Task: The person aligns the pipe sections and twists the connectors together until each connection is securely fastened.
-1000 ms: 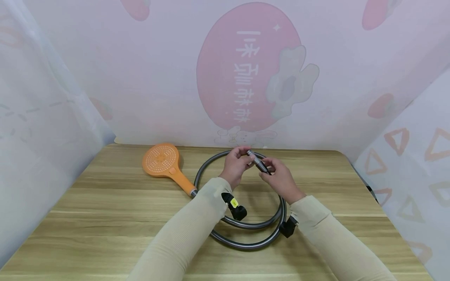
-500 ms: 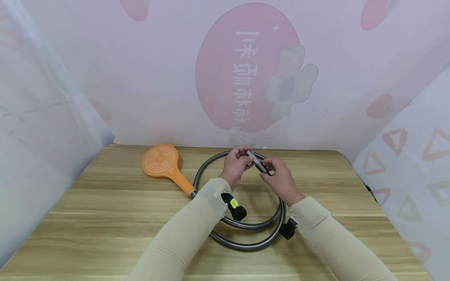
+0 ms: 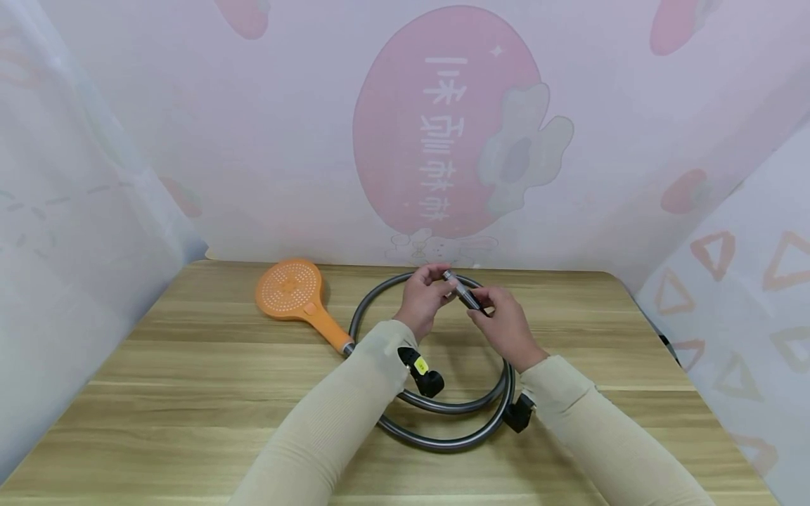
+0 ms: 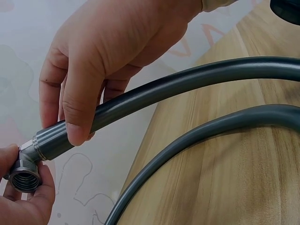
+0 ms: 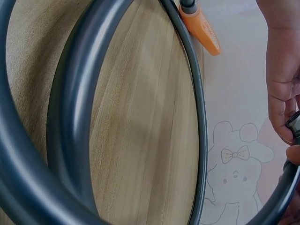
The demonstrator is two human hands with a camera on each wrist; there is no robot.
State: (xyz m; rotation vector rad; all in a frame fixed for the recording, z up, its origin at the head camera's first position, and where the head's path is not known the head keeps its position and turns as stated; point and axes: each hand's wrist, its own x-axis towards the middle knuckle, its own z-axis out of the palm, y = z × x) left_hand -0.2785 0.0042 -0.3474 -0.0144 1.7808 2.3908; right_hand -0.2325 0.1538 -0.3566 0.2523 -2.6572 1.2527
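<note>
A grey shower hose (image 3: pixel 443 444) lies in loops on the table, joined at one end to the handle of an orange shower head (image 3: pixel 291 289). Its other end is raised off the wood and carries a metal elbow connector (image 4: pixel 26 177) with a threaded opening. My left hand (image 3: pixel 422 301) pinches that connector between thumb and fingers. Just behind it, my right hand (image 3: pixel 506 329) grips the smooth dark hose end, thumb on the near side and fingers around the far side, as the left wrist view shows. In the right wrist view both hands are partly cut off at the right edge.
The wooden table (image 3: pixel 190 393) reaches back to a printed pink-and-white curtain (image 3: pixel 285 140). More printed sheeting hangs at both sides. Wrist cameras, such as the black one on the left sleeve (image 3: pixel 432 383), hang close above the hose loops.
</note>
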